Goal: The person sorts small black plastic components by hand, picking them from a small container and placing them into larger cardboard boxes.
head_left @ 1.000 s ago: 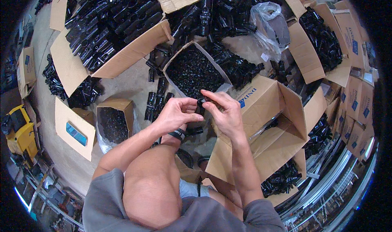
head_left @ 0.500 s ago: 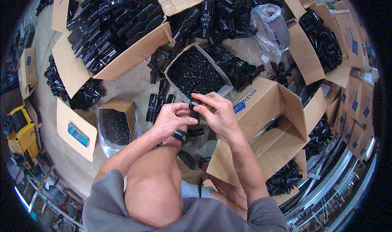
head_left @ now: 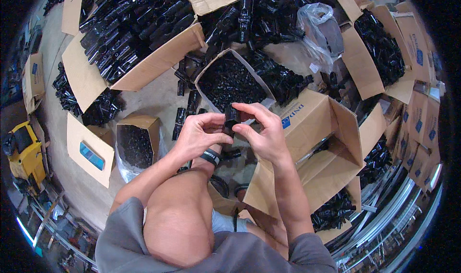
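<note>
Between my two hands, in front of my raised knee, is a short black tube-shaped part [head_left: 232, 115]. My right hand [head_left: 263, 131] pinches it, with the index finger at its top and the thumb low on its right side. From the left, my left hand [head_left: 199, 134] closes on it with curled fingers, the thumb stretched below its lower end. Just beyond my hands stands an open box [head_left: 210, 101] full of small black pieces. More black tubular parts [head_left: 180, 121] lie on the floor beyond my left hand.
An open, tilted carton [head_left: 307, 124] stands close by my right forearm. At the left, a phone [head_left: 91, 156] rests on a cardboard flap, beside a small bagged box [head_left: 152, 129]. A large carton [head_left: 158, 57] of long black parts is ahead left, a plastic bag [head_left: 329, 37] ahead right.
The black part has been turned and raised slightly between my hands; its round end faced up before and its side shows now. My right fingers have shifted a little farther along it.
</note>
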Tool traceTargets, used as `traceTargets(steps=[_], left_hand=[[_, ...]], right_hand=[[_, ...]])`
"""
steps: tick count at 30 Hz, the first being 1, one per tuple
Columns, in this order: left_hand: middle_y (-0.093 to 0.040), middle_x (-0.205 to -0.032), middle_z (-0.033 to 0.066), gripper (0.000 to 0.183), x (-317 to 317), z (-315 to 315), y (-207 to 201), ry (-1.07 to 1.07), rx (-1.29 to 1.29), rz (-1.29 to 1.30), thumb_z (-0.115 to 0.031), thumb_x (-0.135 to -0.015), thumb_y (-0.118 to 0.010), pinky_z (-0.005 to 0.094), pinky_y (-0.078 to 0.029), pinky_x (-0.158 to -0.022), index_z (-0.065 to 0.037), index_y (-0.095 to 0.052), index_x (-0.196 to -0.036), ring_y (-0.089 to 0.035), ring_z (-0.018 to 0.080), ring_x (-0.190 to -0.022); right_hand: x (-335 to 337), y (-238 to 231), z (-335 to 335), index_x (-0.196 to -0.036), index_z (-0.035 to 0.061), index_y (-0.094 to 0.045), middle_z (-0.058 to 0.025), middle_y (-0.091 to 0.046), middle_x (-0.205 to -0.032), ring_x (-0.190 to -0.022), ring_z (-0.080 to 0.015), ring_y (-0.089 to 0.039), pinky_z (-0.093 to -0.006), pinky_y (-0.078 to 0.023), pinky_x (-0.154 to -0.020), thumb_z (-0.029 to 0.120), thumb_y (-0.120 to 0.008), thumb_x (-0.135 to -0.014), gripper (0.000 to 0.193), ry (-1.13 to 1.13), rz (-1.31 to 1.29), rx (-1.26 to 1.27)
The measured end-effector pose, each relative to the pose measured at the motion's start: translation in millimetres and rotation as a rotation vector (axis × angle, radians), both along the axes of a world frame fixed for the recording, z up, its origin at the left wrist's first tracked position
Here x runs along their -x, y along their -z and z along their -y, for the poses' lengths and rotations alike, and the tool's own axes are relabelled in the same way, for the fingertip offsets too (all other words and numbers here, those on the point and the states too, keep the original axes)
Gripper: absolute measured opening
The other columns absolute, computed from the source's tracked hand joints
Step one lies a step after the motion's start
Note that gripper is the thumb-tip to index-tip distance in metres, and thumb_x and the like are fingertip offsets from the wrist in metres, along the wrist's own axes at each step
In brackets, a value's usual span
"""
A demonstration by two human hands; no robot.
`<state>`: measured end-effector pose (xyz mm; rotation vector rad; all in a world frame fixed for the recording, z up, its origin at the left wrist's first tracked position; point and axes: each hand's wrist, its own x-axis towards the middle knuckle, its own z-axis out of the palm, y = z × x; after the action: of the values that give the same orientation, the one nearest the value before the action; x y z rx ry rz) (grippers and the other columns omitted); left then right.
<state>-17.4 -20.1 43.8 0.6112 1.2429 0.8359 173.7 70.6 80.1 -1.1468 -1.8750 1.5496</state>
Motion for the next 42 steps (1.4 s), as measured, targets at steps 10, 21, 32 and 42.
traceTargets(steps=[10,21,32,42], left_hand=[[-0.074,-0.11,0.0114,0.047,0,-5,-6,0.023,-0.044,-0.029,0.004,-0.078,-0.084,0.0316,-0.059,-0.091,0.006,-0.067,-0.122,-0.071,0.0154,-0.099],[-0.074,-0.109,0.0101,0.042,7,2,7,-0.014,0.07,0.028,0.002,-0.079,-0.083,0.0317,-0.057,-0.092,0.004,-0.068,-0.118,-0.071,0.0147,-0.1],[-0.066,-0.094,-0.0013,0.031,30,23,37,-0.414,0.222,0.013,-0.006,-0.08,-0.087,0.0243,-0.052,-0.08,-0.002,-0.07,-0.105,-0.061,0.0068,-0.087],[-0.07,-0.1,0.002,0.034,31,13,38,-0.512,0.269,0.149,-0.011,-0.087,-0.083,0.0262,-0.055,-0.082,-0.001,-0.067,-0.114,-0.065,0.0081,-0.088]], right_hand=[[2,4,9,-0.121,0.0026,-0.071,-0.0134,-0.072,-0.1,-0.087,-0.0237,-0.069,-0.0346,-0.055,-0.079,0.008,-0.08,-0.082,0.04,0.097,0.001,-0.021],[27,45,11,-0.122,0.002,-0.071,-0.0132,-0.072,-0.105,-0.092,-0.0193,-0.07,-0.0305,-0.054,-0.083,0.012,-0.07,-0.096,0.027,0.333,-0.254,0.339],[108,127,-19,-0.099,0.0036,-0.077,-0.0214,-0.073,-0.1,-0.095,-0.0415,-0.07,-0.049,-0.055,-0.086,0.026,-0.07,-0.09,0.025,0.136,0.502,0.044],[73,99,1,-0.11,-0.0014,-0.066,-0.0185,-0.074,-0.099,-0.08,-0.0257,-0.073,-0.0365,-0.058,-0.071,0.015,-0.068,-0.097,0.021,0.358,0.081,0.222]])
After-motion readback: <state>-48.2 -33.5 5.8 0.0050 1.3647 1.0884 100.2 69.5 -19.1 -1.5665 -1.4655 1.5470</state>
